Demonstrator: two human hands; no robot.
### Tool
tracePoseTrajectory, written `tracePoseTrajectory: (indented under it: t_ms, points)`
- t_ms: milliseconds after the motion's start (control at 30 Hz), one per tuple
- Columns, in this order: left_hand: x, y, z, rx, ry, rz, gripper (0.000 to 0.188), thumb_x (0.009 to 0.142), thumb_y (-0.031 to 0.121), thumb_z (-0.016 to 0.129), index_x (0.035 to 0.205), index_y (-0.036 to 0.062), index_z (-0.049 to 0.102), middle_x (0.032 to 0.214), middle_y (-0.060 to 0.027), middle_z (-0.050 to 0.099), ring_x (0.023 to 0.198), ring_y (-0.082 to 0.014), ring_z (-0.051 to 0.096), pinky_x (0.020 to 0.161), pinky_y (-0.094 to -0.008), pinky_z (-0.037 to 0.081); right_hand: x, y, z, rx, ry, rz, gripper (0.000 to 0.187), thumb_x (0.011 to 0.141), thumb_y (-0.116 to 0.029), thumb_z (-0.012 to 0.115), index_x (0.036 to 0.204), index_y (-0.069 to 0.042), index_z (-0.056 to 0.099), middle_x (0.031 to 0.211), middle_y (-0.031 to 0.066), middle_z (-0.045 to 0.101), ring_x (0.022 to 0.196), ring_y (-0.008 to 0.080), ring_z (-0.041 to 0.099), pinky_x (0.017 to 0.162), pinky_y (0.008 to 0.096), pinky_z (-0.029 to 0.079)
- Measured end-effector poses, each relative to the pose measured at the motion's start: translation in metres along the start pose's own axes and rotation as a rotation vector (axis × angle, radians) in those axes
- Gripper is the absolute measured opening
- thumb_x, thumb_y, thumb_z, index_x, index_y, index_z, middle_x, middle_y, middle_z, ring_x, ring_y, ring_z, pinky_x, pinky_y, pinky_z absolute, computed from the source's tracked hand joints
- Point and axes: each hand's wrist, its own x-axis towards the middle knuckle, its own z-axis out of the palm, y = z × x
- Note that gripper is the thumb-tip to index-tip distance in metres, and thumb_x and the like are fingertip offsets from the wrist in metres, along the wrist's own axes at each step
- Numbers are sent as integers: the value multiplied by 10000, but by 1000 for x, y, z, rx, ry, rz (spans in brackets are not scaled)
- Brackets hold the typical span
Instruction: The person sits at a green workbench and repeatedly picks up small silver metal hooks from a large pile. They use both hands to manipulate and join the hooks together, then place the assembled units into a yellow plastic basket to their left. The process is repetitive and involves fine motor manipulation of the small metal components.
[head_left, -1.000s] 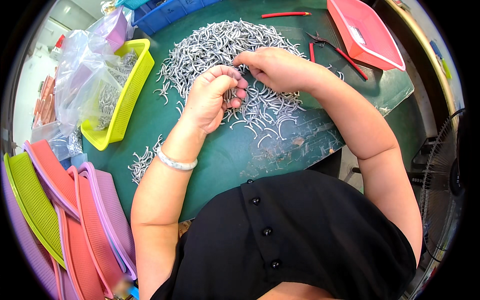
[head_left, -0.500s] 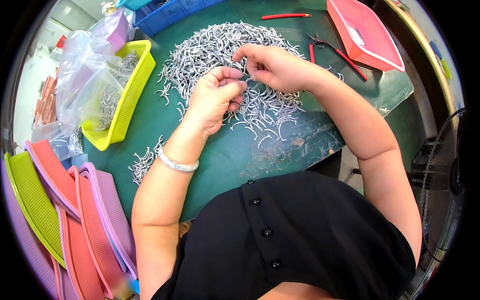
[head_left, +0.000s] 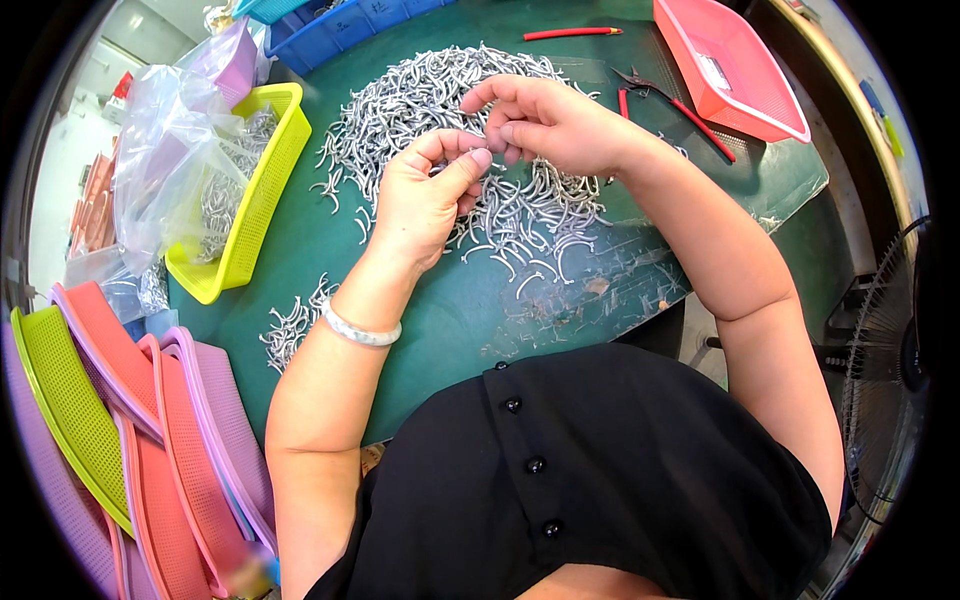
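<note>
- The left hand (head_left: 420, 195), at the centre of the upper half, has thumb and forefinger tips drawn close together; whether they grip a piece I cannot tell.
- The right hand (head_left: 555, 125), just beyond to the right, curls with its forefinger lifted away from the thumb; whether its other fingers hold anything is hidden.
- With the fingertips this near each other, a light pinch and small movements suit such slim pieces best; a hard squeeze could make one spin or slip.
- The pile of curved grey metal pieces (head_left: 420, 95) spreads under and behind both hands, upper centre; keeping the wrists raised should avoid dragging pieces along.
- Pieces lie looser toward the middle of the frame, on the green surface (head_left: 450, 325), and seem easier to pick singly there.
- A small cluster of pieces (head_left: 288, 335) lies beside the left forearm, left of centre; that elbow deserves care.
- Red-handled pliers (head_left: 702, 128) rest upper right, clear of the fingers.
</note>
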Motion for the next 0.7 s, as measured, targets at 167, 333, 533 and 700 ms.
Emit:
tracePoseTrajectory:
  t_ms: [167,333,533,700]
  points:
    - [1,0,-1,-41,33,-14,91,801,72,620,883,42,592,701,17,541,564,-48,491,466,-164,382,-1,3,-3,-180,-20,-19,367,789,62,396,1142,-25,441,767,33,549,700,94,506,676,231,421]
    - [1,1,-2,-29,54,-13,84,799,79,626,870,52,593,709,15,543,562,-49,492,468,-164,385,0,7,-4,-268,-85,-72,374,773,63,433,1136,-26,453,769,36,554,713,110,520,669,245,429]
    - [4,1,-10,-179,36,-49,75,802,87,615,842,65,555,719,-9,555,609,-82,519,497,-198,415,-2,4,2,-399,-91,-121,379,735,28,522,1108,-20,474,718,48,562,662,155,544,613,292,444]
    - [6,3,-15,-321,53,-99,29,830,75,522,854,59,523,758,-60,581,652,-141,564,516,-224,451,-2,8,4,-543,-102,-164,405,717,-8,561,1112,-24,475,683,77,573,629,227,565,587,335,446]
